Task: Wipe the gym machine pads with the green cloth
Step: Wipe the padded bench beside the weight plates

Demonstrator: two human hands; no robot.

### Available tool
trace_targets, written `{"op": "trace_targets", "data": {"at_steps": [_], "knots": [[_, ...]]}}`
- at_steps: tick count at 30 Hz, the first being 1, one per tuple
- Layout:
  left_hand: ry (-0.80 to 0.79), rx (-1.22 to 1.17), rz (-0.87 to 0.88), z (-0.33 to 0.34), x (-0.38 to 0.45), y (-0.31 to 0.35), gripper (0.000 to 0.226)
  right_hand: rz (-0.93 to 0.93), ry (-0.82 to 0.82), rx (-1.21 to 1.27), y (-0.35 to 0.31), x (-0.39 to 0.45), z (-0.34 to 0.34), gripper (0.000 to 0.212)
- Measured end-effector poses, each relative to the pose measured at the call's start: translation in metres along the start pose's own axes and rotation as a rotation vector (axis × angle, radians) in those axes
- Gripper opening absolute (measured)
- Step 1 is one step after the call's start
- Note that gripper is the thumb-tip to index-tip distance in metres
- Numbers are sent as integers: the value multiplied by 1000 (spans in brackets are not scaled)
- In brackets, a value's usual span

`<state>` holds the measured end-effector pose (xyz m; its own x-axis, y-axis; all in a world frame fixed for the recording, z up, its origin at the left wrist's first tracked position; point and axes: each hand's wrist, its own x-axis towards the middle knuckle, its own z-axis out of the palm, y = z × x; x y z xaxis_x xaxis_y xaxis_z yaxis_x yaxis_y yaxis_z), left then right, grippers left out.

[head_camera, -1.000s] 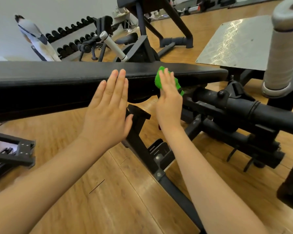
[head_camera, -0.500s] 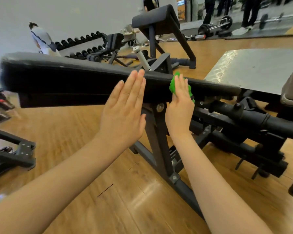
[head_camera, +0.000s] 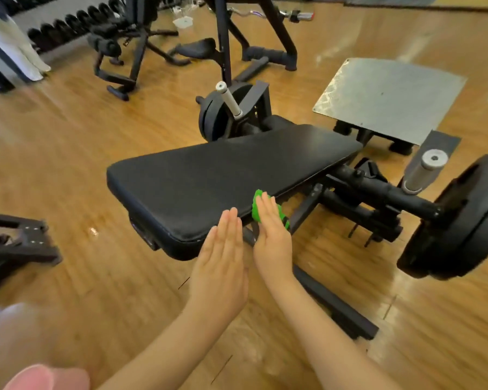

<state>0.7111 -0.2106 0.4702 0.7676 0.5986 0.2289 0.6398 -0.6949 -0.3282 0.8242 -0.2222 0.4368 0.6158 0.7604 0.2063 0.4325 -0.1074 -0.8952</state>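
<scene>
The long black bench pad (head_camera: pixel 223 170) lies nearly flat below me, its top face in full view. My right hand (head_camera: pixel 271 235) has straight fingers and presses the bunched green cloth (head_camera: pixel 256 209) against the pad's near side edge. Green shows above the fingertips and to the right of the hand. Just to the left, my left hand (head_camera: pixel 223 254) is flat with fingers together, its fingertips at the pad's near edge; I cannot tell if they touch it.
A black frame beam (head_camera: pixel 330 302) runs along the wooden floor under my right arm. To the right are a weight plate (head_camera: pixel 457 220), a silver sleeve (head_camera: pixel 424 171) and a steel footplate (head_camera: pixel 389 97). Another frame (head_camera: pixel 20 246) sits left; more machines (head_camera: pixel 237 38) and dumbbells (head_camera: pixel 68 26) stand behind.
My view has risen from level with the pad's side to above it, so the top face now shows. Both hands have stayed at the near edge, the right still on the cloth.
</scene>
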Motion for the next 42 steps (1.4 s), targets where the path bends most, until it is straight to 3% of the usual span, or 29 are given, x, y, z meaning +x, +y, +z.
{"op": "trace_targets", "data": {"at_steps": [4,11,16,18,25,30,34,36,39,42], "knots": [[-97,-164,-81,-42,-13,-42,94,63,-176,-96,-52,-17,-12,61],[-326,-276,-111,-64,-18,-108,105,154,-296,-294,-124,-34,-8,63],[-408,-409,-97,-63,-21,-116,90,38,-496,-501,-165,-45,-2,60],[-422,-424,-122,-65,-23,-120,90,8,-595,-549,-170,-43,-6,63],[-460,-498,-238,-65,0,-151,92,33,-459,-474,-172,44,-3,68],[-563,-563,-215,-58,14,-159,97,-94,-699,-531,-146,50,17,54],[-587,-632,-326,-59,30,-162,109,-150,-836,-352,-124,51,-12,56],[-598,-647,-397,-61,41,-162,115,-128,-788,-262,-116,64,-12,53],[-624,-640,-439,-62,51,-160,117,-65,-590,-256,-118,119,15,52],[-651,-617,-445,-65,52,-159,117,-1,-612,-209,-119,174,53,48]]}}
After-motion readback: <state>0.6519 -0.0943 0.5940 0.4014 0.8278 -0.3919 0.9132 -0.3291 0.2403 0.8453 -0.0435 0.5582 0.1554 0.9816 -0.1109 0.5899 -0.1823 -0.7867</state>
